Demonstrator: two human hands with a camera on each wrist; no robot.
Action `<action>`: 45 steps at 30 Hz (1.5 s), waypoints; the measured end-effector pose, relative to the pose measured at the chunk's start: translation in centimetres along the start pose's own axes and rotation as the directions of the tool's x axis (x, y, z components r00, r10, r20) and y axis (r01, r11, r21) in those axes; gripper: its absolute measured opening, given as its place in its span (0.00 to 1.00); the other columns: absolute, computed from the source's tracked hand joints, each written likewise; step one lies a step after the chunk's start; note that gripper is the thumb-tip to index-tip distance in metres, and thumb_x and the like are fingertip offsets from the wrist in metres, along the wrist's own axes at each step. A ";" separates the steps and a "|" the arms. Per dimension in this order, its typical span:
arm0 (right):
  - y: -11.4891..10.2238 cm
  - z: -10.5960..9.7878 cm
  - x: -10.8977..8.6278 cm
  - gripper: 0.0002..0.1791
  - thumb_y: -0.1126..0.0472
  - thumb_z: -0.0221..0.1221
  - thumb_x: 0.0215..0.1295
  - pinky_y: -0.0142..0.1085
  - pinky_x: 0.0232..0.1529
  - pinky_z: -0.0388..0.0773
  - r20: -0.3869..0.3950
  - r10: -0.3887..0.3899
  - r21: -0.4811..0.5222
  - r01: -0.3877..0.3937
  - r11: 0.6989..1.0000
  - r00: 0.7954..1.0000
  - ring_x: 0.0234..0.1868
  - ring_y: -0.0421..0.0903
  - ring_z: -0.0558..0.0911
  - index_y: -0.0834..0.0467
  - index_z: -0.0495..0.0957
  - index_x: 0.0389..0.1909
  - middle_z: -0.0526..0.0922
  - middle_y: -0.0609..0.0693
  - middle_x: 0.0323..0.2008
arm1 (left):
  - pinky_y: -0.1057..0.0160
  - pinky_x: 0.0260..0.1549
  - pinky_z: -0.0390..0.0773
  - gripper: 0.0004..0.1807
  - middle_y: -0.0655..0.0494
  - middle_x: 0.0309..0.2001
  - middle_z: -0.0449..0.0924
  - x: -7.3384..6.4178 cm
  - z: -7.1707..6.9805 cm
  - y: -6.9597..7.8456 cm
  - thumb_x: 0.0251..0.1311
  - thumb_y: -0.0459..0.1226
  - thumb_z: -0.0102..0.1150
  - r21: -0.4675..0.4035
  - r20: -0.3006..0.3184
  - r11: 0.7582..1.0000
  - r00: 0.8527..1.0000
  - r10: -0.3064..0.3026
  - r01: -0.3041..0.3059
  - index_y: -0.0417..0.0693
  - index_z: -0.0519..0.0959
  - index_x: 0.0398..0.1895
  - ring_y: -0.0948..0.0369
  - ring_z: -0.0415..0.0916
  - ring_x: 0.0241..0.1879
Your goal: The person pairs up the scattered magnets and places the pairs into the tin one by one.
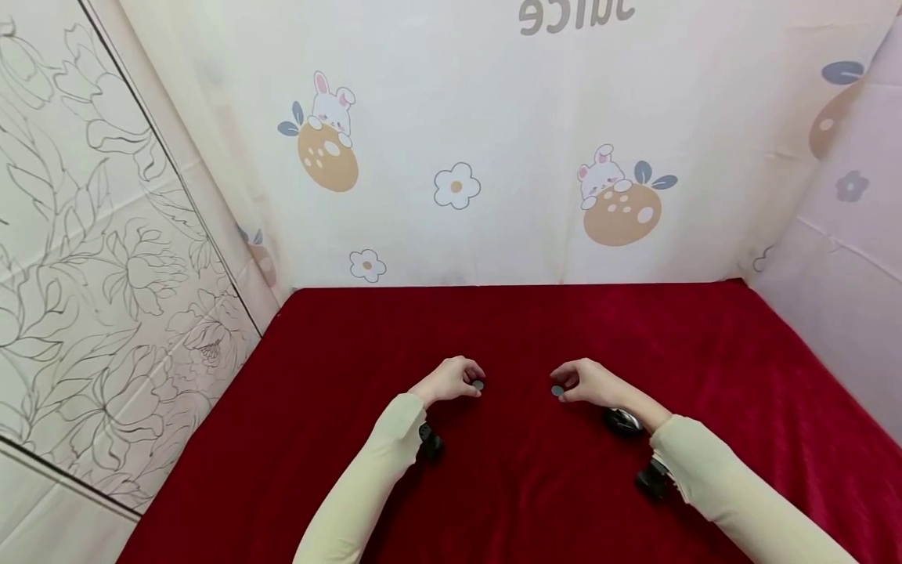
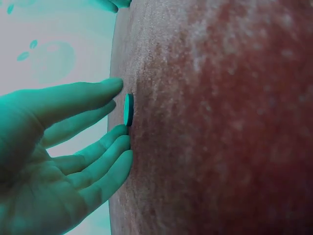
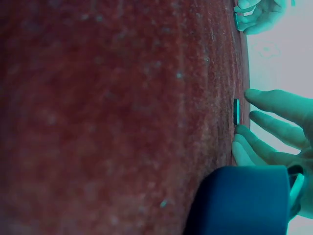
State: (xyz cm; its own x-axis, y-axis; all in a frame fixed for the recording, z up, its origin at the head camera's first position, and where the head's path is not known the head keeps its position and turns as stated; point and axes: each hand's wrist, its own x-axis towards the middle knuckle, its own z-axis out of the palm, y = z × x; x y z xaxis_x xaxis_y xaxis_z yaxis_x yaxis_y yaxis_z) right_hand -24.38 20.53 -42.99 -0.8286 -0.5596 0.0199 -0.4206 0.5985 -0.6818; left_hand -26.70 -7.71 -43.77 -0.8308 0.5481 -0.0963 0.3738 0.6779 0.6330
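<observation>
Two small round grey discs lie flat on the red cloth, one beside each hand. My left hand (image 1: 453, 380) comes in from the left, its thumb and fingers spread loosely about the left disc (image 1: 478, 385). In the left wrist view a gap shows between the thumb tip and that disc (image 2: 128, 110), while the fingertips reach right to its edge. Mirroring it, my right hand (image 1: 588, 381) has its fingers parted around the right disc (image 1: 557, 390). From the right wrist, this disc (image 3: 236, 111) sits on the cloth between thumb and fingertips.
A dark, rounded object with a silvery top (image 1: 623, 423) lies under the right wrist; it looms large as a dark blue shape (image 3: 239, 200) in the right wrist view. Red cloth (image 1: 514, 486) covers the table, and a printed curtain (image 1: 521, 110) hangs behind.
</observation>
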 end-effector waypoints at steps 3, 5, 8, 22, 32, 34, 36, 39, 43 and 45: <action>-0.1 0.1 0.3 0.20 0.68 0.63 0.47 0.32 0.34 0.74 0.014 0.006 -0.008 -0.006 1.000 1.000 0.36 0.53 0.77 0.72 0.75 0.42 0.79 0.61 0.38 | 0.66 0.38 0.72 0.15 0.50 0.39 0.76 0.1 0.0 0.1 0.50 0.32 0.62 0.017 0.016 1.000 1.000 0.006 -0.006 0.41 0.77 0.43 0.57 0.73 0.40; -0.2 0.2 0.4 0.20 0.69 0.64 0.45 0.32 0.33 0.73 0.023 0.006 -0.013 -0.006 1.000 1.000 0.35 0.53 0.77 0.72 0.75 0.41 0.79 0.60 0.36 | 0.66 0.38 0.72 0.15 0.50 0.39 0.75 0.2 0.0 0.0 0.49 0.32 0.62 0.027 0.024 1.000 1.000 0.006 -0.007 0.40 0.77 0.43 0.57 0.73 0.40; -0.1 0.3 0.5 0.19 0.70 0.64 0.44 0.32 0.33 0.73 0.023 0.007 -0.027 -0.006 1.000 1.000 0.34 0.52 0.76 0.72 0.76 0.40 0.77 0.57 0.34 | 0.66 0.38 0.72 0.15 0.50 0.39 0.75 0.3 0.1 0.0 0.49 0.32 0.62 0.041 0.027 0.999 1.000 0.005 -0.006 0.40 0.78 0.43 0.57 0.73 0.40; -0.2 0.6 0.9 0.13 0.71 0.64 0.42 0.32 0.29 0.72 0.011 -0.033 -0.120 0.034 0.992 0.999 0.29 0.48 0.76 0.70 0.78 0.33 0.78 0.55 0.29 | 0.68 0.34 0.73 0.11 0.50 0.37 0.78 0.5 0.3 0.5 0.48 0.30 0.62 0.076 0.013 0.996 0.999 -0.042 0.041 0.42 0.80 0.38 0.58 0.75 0.38; -0.3 0.5 1.2 0.08 0.72 0.62 0.43 0.31 0.27 0.72 -0.001 -0.018 -0.160 0.017 0.987 1.000 0.26 0.43 0.77 0.69 0.79 0.28 0.80 0.53 0.25 | 0.68 0.34 0.74 0.10 0.51 0.36 0.79 1.0 0.4 0.5 0.48 0.31 0.63 0.096 0.013 0.995 0.999 -0.033 0.032 0.40 0.81 0.36 0.59 0.76 0.37; -0.5 0.4 1.3 0.07 0.72 0.62 0.43 0.30 0.26 0.72 -0.005 -0.034 -0.179 0.032 0.983 0.999 0.25 0.41 0.77 0.69 0.79 0.27 0.80 0.53 0.24 | 0.69 0.33 0.74 0.10 0.51 0.35 0.79 1.1 0.4 0.5 0.48 0.31 0.62 0.100 0.020 0.995 0.999 -0.029 0.027 0.40 0.81 0.36 0.59 0.76 0.36; -0.5 0.5 1.3 0.06 0.72 0.62 0.43 0.30 0.26 0.72 -0.011 -0.045 -0.187 0.042 0.981 0.999 0.24 0.41 0.77 0.68 0.79 0.26 0.80 0.52 0.24 | 0.69 0.32 0.74 0.09 0.52 0.35 0.79 1.2 0.4 0.5 0.48 0.31 0.62 0.103 0.027 0.994 0.999 -0.026 0.023 0.40 0.81 0.35 0.60 0.76 0.35; -0.6 0.6 1.3 0.06 0.72 0.62 0.43 0.30 0.26 0.72 -0.020 -0.061 -0.192 0.056 0.980 0.998 0.24 0.41 0.76 0.68 0.79 0.25 0.80 0.52 0.23 | 0.70 0.32 0.73 0.08 0.52 0.34 0.80 1.4 0.4 0.6 0.48 0.31 0.62 0.112 0.035 0.994 0.999 -0.016 0.012 0.40 0.81 0.34 0.61 0.76 0.34; -0.9 0.7 1.5 0.05 0.72 0.61 0.43 0.30 0.26 0.72 -0.021 -0.070 -0.175 0.065 0.982 0.997 0.24 0.40 0.75 0.67 0.79 0.24 0.79 0.52 0.23 | 0.71 0.31 0.73 0.08 0.53 0.33 0.80 1.6 0.5 0.9 0.48 0.32 0.63 0.117 0.045 0.993 0.999 -0.007 0.001 0.40 0.81 0.34 0.62 0.76 0.34; -1.1 0.8 1.6 0.04 0.72 0.61 0.43 0.30 0.25 0.72 -0.014 -0.080 -0.164 0.076 0.984 0.997 0.23 0.39 0.75 0.67 0.79 0.24 0.79 0.52 0.22 | 0.72 0.31 0.73 0.09 0.53 0.33 0.80 1.7 0.6 1.0 0.48 0.32 0.63 0.115 0.049 0.993 0.999 -0.005 -0.001 0.41 0.81 0.34 0.63 0.76 0.33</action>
State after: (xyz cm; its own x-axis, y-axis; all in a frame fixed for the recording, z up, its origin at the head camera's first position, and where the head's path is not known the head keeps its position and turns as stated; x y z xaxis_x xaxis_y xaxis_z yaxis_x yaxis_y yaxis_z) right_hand -24.99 18.50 -42.78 -0.7975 -0.5973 0.0848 -0.5375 0.6398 -0.5493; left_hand -27.49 -5.79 -43.71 -0.8115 0.5682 -0.1365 0.4197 0.7292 0.5404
